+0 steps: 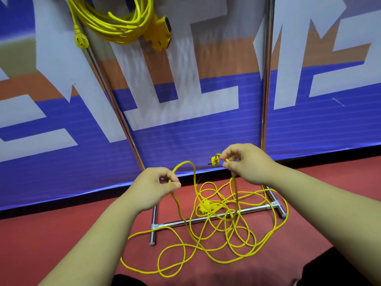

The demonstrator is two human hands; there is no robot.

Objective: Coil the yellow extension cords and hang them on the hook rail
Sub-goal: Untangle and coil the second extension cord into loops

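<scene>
A loose yellow extension cord lies tangled on the red floor around the foot of a metal rack, its socket block in the middle of the tangle. My right hand pinches the cord just behind its plug. My left hand grips the same cord lower down, and a short arch of cord rises between the hands. A second yellow cord hangs coiled at the top left of the rack, with its plug and socket block dangling.
The chrome rack has two uprights and a floor crossbar with end feet; the cord loops over the bar. A blue, white and orange banner wall stands right behind the rack.
</scene>
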